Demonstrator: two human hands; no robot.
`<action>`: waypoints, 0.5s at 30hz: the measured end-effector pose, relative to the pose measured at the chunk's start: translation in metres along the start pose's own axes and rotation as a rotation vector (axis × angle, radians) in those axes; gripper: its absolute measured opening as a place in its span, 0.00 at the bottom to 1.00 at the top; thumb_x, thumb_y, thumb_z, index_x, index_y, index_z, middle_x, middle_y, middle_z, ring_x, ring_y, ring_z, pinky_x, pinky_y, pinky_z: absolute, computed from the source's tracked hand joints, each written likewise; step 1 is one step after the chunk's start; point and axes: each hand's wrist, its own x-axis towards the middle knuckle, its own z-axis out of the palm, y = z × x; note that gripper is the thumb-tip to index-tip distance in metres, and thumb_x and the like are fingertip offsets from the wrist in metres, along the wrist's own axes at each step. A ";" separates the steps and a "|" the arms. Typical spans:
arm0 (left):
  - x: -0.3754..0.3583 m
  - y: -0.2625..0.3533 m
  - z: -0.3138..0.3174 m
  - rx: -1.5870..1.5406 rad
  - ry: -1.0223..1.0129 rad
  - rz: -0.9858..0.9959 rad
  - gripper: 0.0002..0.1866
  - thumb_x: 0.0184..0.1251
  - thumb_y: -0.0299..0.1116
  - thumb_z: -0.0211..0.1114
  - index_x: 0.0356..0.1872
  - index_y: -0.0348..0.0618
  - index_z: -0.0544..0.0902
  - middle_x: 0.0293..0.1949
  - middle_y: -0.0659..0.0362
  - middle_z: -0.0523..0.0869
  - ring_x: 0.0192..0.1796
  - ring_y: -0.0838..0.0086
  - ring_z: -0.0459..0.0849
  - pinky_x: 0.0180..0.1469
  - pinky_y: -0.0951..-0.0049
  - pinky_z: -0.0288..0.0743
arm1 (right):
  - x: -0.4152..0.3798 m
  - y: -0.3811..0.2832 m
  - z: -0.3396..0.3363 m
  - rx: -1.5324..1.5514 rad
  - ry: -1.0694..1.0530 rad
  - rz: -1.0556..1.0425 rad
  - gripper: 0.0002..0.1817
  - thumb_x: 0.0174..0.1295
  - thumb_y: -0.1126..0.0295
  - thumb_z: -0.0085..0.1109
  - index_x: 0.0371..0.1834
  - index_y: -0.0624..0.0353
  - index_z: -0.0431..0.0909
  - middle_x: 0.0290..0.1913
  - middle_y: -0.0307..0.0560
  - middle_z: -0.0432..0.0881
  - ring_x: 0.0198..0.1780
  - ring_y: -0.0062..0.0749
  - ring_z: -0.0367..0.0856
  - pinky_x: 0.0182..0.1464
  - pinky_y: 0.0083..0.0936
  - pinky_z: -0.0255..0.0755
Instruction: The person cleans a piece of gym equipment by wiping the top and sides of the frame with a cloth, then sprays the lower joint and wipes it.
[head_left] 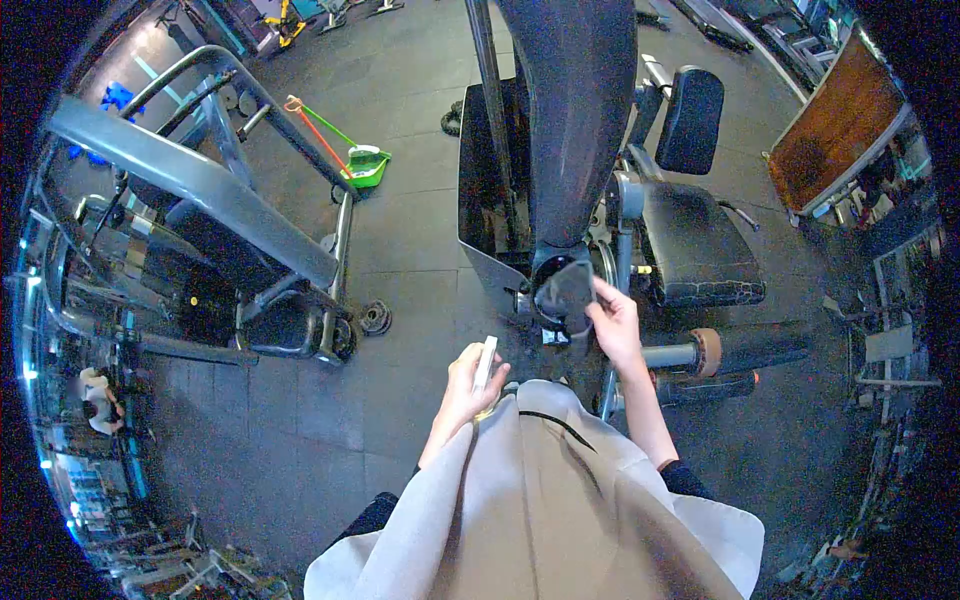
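Observation:
My left hand is closed around a small white object, held upright in front of my light coat. To the right, my right hand pinches the edge of a dark grey flat piece, which looks like a cloth. That piece lies against the lower end of a thick black machine column. A small black and white item shows just below the dark piece; its details are too small to tell.
A padded machine seat and rollers stand at the right. Another grey-framed machine fills the left. On the floor are a green dustpan and a dark round weight. A person appears far left.

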 end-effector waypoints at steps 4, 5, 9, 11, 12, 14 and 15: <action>-0.004 -0.004 0.001 0.026 -0.001 0.023 0.11 0.54 0.26 0.71 0.35 0.41 0.78 0.31 0.52 0.81 0.32 0.60 0.83 0.36 0.67 0.76 | 0.002 -0.001 0.040 -0.218 0.084 -0.180 0.24 0.61 0.77 0.57 0.63 0.66 0.74 0.57 0.59 0.82 0.57 0.35 0.81 0.62 0.26 0.71; -0.004 -0.005 0.000 0.023 0.002 0.026 0.11 0.54 0.26 0.71 0.35 0.41 0.78 0.31 0.52 0.81 0.32 0.60 0.83 0.36 0.67 0.76 | -0.005 -0.012 0.053 -0.352 0.111 -0.212 0.23 0.60 0.77 0.56 0.62 0.67 0.75 0.48 0.63 0.84 0.50 0.45 0.83 0.54 0.32 0.75; -0.008 -0.009 0.000 0.021 -0.014 0.004 0.10 0.55 0.26 0.71 0.34 0.41 0.78 0.31 0.52 0.80 0.32 0.61 0.83 0.37 0.67 0.76 | -0.010 0.003 0.075 -0.697 0.125 -0.573 0.24 0.55 0.80 0.56 0.58 0.65 0.78 0.30 0.59 0.79 0.32 0.51 0.79 0.40 0.40 0.75; -0.009 -0.010 0.001 0.021 -0.027 -0.013 0.10 0.55 0.26 0.71 0.34 0.41 0.78 0.30 0.53 0.80 0.32 0.61 0.83 0.37 0.67 0.76 | -0.013 0.003 0.070 -0.574 0.084 -0.444 0.23 0.56 0.79 0.55 0.57 0.65 0.79 0.31 0.59 0.79 0.33 0.51 0.79 0.41 0.41 0.74; -0.009 -0.008 0.001 0.015 -0.031 -0.016 0.10 0.55 0.26 0.71 0.34 0.41 0.78 0.30 0.53 0.80 0.33 0.61 0.83 0.37 0.68 0.76 | -0.015 0.001 0.067 -0.585 0.053 -0.443 0.22 0.55 0.79 0.55 0.56 0.65 0.79 0.31 0.59 0.79 0.34 0.51 0.79 0.41 0.41 0.74; -0.009 -0.005 0.002 0.000 -0.048 -0.022 0.10 0.54 0.26 0.71 0.34 0.41 0.78 0.31 0.53 0.80 0.33 0.61 0.83 0.37 0.68 0.76 | -0.019 -0.002 0.059 -0.607 -0.006 -0.442 0.21 0.55 0.78 0.56 0.54 0.65 0.80 0.30 0.59 0.80 0.34 0.51 0.80 0.42 0.42 0.75; -0.008 -0.003 0.002 -0.010 -0.059 -0.026 0.10 0.54 0.26 0.71 0.34 0.41 0.78 0.31 0.52 0.80 0.33 0.60 0.83 0.37 0.68 0.76 | -0.021 -0.002 0.055 -0.655 -0.026 -0.469 0.20 0.54 0.78 0.57 0.53 0.65 0.81 0.30 0.59 0.80 0.34 0.51 0.80 0.41 0.41 0.75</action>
